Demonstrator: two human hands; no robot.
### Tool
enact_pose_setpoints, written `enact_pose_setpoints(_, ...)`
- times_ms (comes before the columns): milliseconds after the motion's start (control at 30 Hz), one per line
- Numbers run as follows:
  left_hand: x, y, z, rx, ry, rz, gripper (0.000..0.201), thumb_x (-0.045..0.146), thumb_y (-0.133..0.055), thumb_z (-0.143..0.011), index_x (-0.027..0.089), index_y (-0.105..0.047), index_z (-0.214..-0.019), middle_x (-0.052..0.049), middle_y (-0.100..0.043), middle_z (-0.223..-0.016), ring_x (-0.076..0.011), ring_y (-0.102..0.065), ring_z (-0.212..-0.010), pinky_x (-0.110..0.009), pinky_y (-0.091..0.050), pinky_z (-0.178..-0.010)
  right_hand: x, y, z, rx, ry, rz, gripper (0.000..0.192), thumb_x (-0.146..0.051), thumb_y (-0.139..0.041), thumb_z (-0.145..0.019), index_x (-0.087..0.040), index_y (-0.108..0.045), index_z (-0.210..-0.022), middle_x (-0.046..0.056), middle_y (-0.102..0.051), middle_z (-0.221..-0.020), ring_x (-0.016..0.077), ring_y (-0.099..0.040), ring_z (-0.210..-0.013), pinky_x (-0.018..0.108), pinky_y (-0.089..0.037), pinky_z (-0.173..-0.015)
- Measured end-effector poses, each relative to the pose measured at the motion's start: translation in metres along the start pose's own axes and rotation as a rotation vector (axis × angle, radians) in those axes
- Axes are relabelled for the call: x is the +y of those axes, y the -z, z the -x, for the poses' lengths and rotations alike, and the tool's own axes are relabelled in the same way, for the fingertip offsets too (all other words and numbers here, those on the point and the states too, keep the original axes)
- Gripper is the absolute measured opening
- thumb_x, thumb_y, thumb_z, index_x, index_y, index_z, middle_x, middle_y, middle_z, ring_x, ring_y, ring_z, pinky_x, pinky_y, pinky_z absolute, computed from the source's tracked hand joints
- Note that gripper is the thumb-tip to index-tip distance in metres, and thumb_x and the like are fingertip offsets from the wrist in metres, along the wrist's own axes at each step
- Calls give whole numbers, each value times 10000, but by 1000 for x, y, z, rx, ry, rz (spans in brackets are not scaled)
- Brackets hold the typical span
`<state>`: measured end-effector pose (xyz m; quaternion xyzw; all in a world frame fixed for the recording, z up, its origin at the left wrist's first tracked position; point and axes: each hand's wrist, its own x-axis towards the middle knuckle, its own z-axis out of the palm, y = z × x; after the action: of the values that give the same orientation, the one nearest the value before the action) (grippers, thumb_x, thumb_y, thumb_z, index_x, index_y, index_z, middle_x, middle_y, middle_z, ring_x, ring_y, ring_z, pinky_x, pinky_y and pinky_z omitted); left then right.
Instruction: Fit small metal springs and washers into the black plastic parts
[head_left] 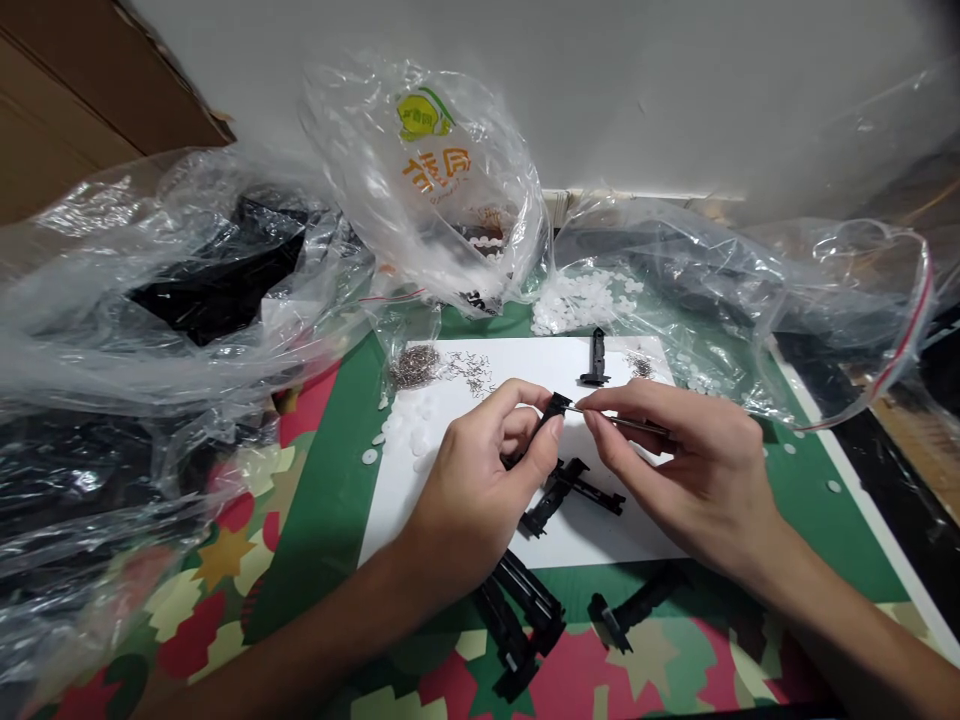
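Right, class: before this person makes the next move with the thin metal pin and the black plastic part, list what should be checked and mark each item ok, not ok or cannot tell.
1. Left hand has a firm grip on the black plastic part: ok.
2. Right hand pinches the thin metal pin between its fingertips: ok.
3. Pin tip meets the part's top end: ok; whether it sits in a hole: cannot tell.
4. More black parts within reach on the white sheet: ok, one lies at.
5. Small metal pieces heaped on the sheet: ok.
6. Upright black part stands apart from both hands: ok.
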<state>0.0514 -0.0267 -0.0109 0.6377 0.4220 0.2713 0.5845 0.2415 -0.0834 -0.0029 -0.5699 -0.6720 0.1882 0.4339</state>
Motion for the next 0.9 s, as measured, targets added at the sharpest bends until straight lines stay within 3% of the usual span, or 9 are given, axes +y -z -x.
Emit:
enact_pose_setpoints(333, 0, -2, 3, -34, 84, 39, 167, 392, -623, -1041, 232, -583, -1018, 74, -521, -580, -117, -445, -525, -247, -288, -496, -5, 2, 0, 26, 66, 82, 104, -151, -651, -995, -205, -734, -962, 13, -734, -747, 114, -547, -533, 261, -446, -524)
enact_pose_setpoints(600, 6, -3, 3, -54, 136, 154, 184, 401, -636, -1038, 225, -585, -1022, 82, -529, -552, -97, -440, -491, -202, -341, -476, -3, 1, 1, 11, 18, 29, 115, -127, -652, -988, -179, -753, -968, 28, -779, -821, 110, -622, -584, 243, -465, -538)
enact_pose_setpoints(900, 9, 0, 1, -59, 181, 189, 198, 380, -675, -1016, 203, -634, -1096, 101, -524, -457, -63, -400, -378, -148, -287, -387, -2, 0, 0, -4, -21, 19, 119, -151, -668, -985, -184, -773, -938, 33, -806, -845, 118, -668, -608, 235, -465, -532)
